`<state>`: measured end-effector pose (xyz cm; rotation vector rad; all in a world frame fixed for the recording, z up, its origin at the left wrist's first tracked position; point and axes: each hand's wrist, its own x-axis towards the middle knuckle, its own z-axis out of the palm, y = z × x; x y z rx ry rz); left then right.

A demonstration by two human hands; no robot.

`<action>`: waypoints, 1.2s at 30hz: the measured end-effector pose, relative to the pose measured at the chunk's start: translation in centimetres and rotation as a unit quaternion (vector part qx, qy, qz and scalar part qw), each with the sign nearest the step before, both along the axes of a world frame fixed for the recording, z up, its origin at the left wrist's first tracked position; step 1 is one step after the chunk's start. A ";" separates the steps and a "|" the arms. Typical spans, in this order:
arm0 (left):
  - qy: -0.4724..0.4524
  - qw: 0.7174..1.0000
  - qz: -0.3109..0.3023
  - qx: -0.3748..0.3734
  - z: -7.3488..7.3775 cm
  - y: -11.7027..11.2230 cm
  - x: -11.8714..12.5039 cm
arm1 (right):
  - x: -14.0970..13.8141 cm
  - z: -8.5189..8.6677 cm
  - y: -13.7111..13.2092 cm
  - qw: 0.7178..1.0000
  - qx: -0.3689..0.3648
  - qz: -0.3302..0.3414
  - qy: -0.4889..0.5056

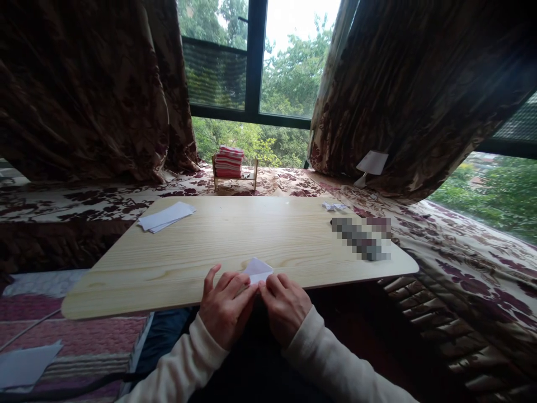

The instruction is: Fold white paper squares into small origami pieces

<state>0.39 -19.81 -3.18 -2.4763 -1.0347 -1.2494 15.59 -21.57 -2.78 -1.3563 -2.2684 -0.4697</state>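
A small folded white paper (pixel 257 270) lies at the near edge of a light wooden table (pixel 235 240). My left hand (pixel 225 305) and my right hand (pixel 284 305) meet at its near side, fingers curled and pinching the paper's lower edge against the table. Both wrists wear cream sleeves.
A stack of white paper sheets (pixel 166 216) lies at the table's far left. A small crumpled white piece (pixel 334 206) and a blurred-out object (pixel 363 237) sit at the right. A wooden rack with striped cloth (pixel 230 164) stands on the sill. Patterned curtains hang on both sides.
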 end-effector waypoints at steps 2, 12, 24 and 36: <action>0.001 1.000 -0.004 0.002 -0.2 0.0 0.0 | 1.1 0.5 0.5 0.999 -0.035 0.010 0.031; -0.022 1.000 0.001 -0.008 -0.1 -0.9 0.6 | 2.2 1.4 4.5 0.961 -0.164 -0.064 0.213; 0.021 0.999 -0.015 -0.044 -0.3 0.0 -0.2 | 1.2 2.3 4.4 0.956 -0.217 -0.114 0.161; 0.042 0.998 -0.033 -0.036 -0.4 1.1 -0.8 | 1.1 1.3 4.8 0.947 -0.231 -0.065 0.212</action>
